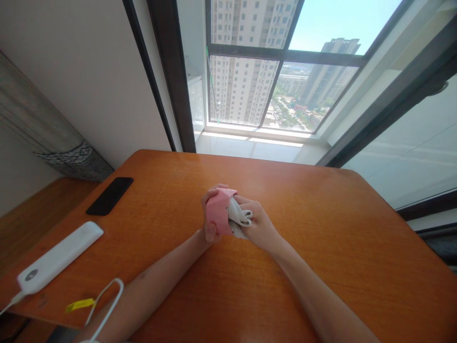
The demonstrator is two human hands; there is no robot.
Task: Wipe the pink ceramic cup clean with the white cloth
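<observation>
My left hand [211, 228] wraps round a small pink holder [218, 210], thumb at its near side and fingers over the far side. A folded light grey cloth [238, 216] sticks out of the holder's right end. My right hand [260, 224] grips that cloth from the right, its fingers partly at the holder's opening. How much of the cloth lies inside the pink holder is hidden. Both hands are close together above the middle of the wooden table [321, 228].
On the table's left lie a black phone [110, 196] and a white power strip [60, 257] with a white cable. A looped white cord [119, 290] with a yellow tag [80, 305] is near my left forearm. Behind the table are windows [246, 90]; a tied curtain [76, 159] hangs left.
</observation>
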